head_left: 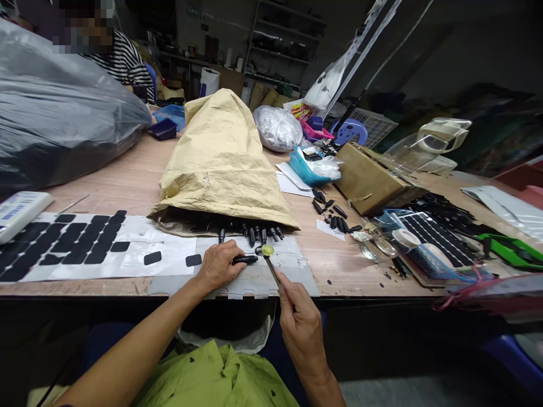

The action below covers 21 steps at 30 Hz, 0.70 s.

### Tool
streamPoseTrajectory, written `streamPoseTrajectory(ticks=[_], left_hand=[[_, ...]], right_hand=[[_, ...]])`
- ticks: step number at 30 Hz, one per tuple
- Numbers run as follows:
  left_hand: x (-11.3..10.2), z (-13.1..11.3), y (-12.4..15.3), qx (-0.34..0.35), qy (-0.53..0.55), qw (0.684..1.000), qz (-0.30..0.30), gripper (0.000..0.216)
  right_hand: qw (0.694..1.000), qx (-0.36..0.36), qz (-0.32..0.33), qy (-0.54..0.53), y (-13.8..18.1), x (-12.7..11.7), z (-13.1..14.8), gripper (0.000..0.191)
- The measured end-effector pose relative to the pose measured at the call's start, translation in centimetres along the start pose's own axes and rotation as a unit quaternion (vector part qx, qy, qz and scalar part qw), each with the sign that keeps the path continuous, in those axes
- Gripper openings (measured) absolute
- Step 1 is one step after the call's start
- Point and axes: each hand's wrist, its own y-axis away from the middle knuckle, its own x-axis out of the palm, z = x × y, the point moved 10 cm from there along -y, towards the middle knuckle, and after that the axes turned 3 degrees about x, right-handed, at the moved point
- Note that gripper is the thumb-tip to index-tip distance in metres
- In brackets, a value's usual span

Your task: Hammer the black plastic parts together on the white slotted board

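My left hand (pixel 222 264) is closed on a black pen-like tube (pixel 245 259), which lies flat over a grey mat (pixel 288 265). In my right hand (pixel 300 316) is the handle of a small hammer (pixel 268 251); its yellow-green head sits just off the right end of that tube, and I cannot tell whether they touch. Several more black tubes (pixel 251 236) stick out from the mouth of a large tan sack (pixel 224 164) lying right behind the mat.
A white sheet with black stickers (pixel 144 237) lies left, beside a white device (pixel 23 213). A big grey bag (pixel 63 107) fills the far left. Right are loose black parts (pixel 335 217), a cardboard box (pixel 369 178) and a green tray (pixel 513 251). A person in striped sleeves (pixel 127 59) sits behind.
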Motion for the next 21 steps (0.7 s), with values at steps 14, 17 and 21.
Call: streamPoseTrajectory(ticks=[14,17,21], left_hand=[[0.1,0.2,0.0,-0.002,0.002,1.0,-0.004,0.016],[0.2,0.4,0.0,-0.013,0.005,1.0,0.0,0.019],[0.2,0.3,0.1,-0.011,0.003,1.0,-0.003,0.018]], right_hand=[[0.998,-0.025,0.048,0.025,0.3,1.9,1.7,0.038],[0.999,-0.011,0.032,0.035,0.1,1.3,0.7,0.036],[0.994,0.022,-0.048,0.099,-0.6,-1.1,-1.4,0.034]])
